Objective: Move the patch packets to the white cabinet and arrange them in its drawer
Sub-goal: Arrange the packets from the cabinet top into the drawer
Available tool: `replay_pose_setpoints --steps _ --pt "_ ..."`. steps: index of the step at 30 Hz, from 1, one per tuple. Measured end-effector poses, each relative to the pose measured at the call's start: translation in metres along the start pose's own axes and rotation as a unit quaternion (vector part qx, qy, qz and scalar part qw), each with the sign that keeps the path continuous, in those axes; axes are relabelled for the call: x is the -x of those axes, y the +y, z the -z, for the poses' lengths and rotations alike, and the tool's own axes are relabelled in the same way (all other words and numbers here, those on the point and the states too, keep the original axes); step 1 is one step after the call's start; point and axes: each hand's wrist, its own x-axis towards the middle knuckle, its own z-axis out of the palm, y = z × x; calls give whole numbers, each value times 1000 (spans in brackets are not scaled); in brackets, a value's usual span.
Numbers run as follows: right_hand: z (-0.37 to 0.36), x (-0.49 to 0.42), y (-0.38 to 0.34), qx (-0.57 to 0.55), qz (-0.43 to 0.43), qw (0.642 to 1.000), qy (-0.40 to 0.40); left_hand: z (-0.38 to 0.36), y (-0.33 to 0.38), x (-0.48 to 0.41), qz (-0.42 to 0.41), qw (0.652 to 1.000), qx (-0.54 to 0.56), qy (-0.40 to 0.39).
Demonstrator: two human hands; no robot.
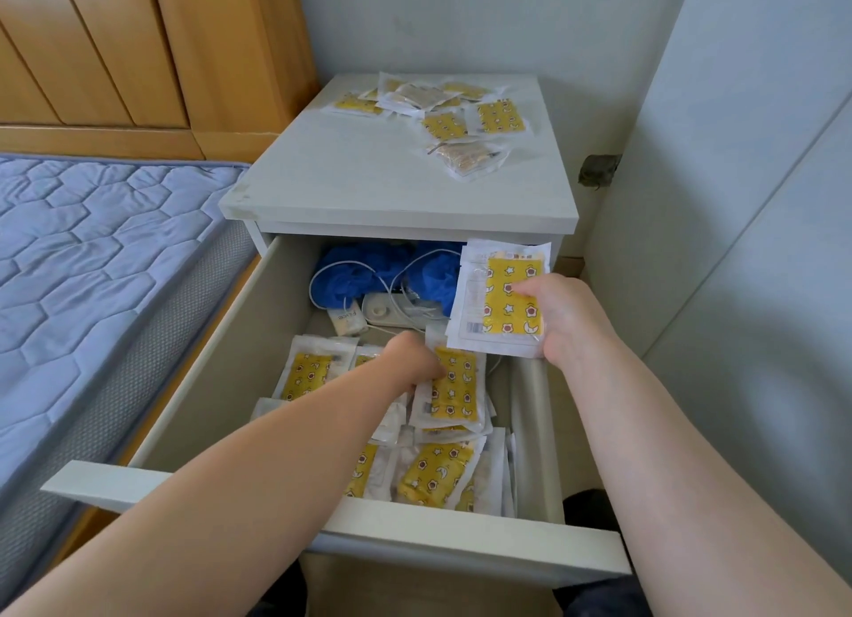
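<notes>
While the right hand (560, 321) keeps its fingers (551, 335) clamped on the right edge of a yellow patch packet (500, 294), we see that packet held upright above the drawer's rear right corner. Over to the left hand (410, 358): it's down inside the drawer (438, 526), fingers curled onto the left edge of the top packet (454, 390) of a stack, and we cannot tell whether they grip it or only press on it. Around that stack, more packets (433, 473) lie overlapping across the drawer's front half. At the drawer's rear edge we spot a blue cloth (355, 271), a white cable (322, 289) and a small white device (382, 312). The drawer stands pulled out of the white cabinet (350, 178), and loose packets (498, 118) lie scattered toward the rear right corner of its top. A blue quilted mattress (92, 257) sits just left of the cabinet.
</notes>
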Motion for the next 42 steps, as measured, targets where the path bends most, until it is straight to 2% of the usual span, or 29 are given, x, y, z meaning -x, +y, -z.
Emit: replay_pose_setpoints --steps 3,7,9,10,11,12,13,14,16,20,27,29,31,34,38,42 --pt "-1 2 0 10 2 1000 0 -3 -1 -3 -29 998 -50 5" --pt "-3 4 1 26 19 999 -6 5 -3 1 -97 971 -214 47" --pt "-5 5 1 45 30 998 -9 17 -1 9 -118 966 -216 76" --pt "-6 6 2 55 36 998 -9 24 1 12 -122 979 -144 81" --pt "-7 8 2 65 40 997 -8 32 3 15 -115 990 -15 77" --pt "-8 9 2 75 44 996 -10 40 5 21 -100 983 143 61" --pt "-9 9 2 86 47 995 -14 48 7 28 -87 957 273 38" --pt "-9 10 3 100 57 993 -21 56 8 34 -88 931 355 16" --pt "-10 14 5 126 81 988 -36 66 6 39 -114 903 413 -22" --pt "-20 20 12 104 71 989 -75 71 2 49 -168 907 386 -16" --pt "-36 16 26 129 50 982 -128 69 -3 43 -133 927 349 30" --pt "-38 17 31 181 77 971 -135 71 -6 39 -125 925 356 39" --pt "-39 19 33 250 148 950 -112 76 -11 32 -117 929 345 56" --pt "-36 20 33 292 205 932 -63 81 -25 18 -83 944 302 101" --pt "-31 20 34 314 184 928 -78 79 -50 -2 1 964 243 107" --pt "-31 18 36 318 176 928 -84 68 -68 -23 36 971 218 90"
